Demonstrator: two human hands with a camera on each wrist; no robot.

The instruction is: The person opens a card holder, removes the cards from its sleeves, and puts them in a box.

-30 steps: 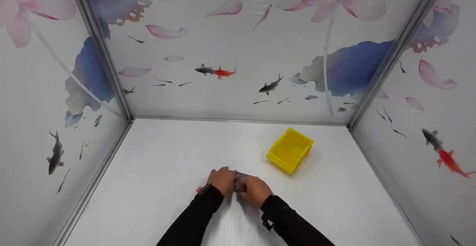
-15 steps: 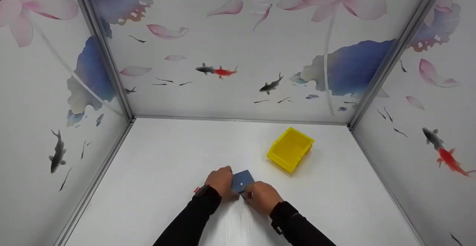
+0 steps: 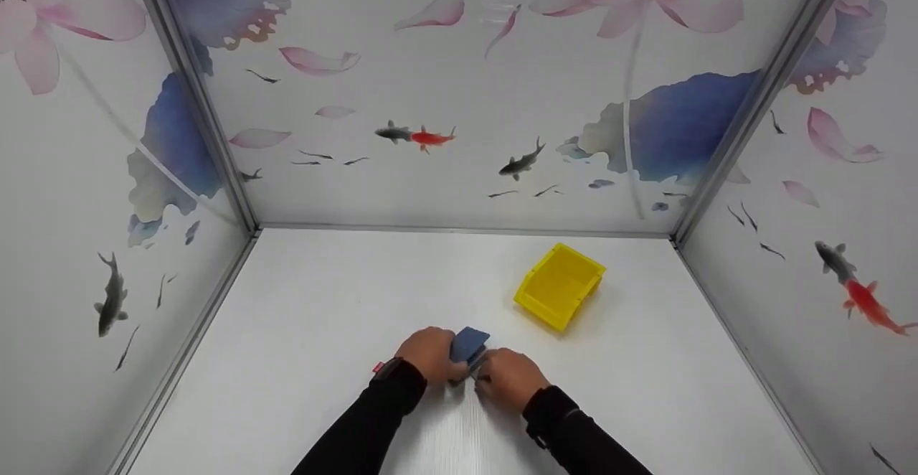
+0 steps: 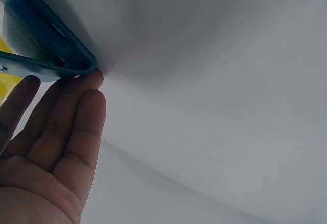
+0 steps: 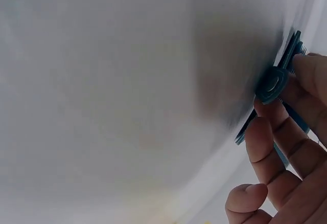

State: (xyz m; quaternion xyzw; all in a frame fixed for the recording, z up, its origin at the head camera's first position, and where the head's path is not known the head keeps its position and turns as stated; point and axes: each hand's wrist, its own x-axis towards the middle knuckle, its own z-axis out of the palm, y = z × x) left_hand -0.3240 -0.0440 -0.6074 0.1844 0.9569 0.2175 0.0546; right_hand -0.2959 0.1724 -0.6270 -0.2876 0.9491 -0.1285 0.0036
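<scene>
On the white tabletop [image 3: 315, 295], near the middle, the right hand [image 3: 513, 380] pinches the rounded tab [image 5: 272, 85] of a partly opened blue case [image 3: 467, 346]; the left hand [image 3: 430, 355] grips its left side. Farther right sits a yellow bin [image 3: 561, 288].

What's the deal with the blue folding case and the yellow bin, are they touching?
Apart. The head view shows it: a strip of white tabletop is visible between the blue folding case and the yellow bin.
</scene>
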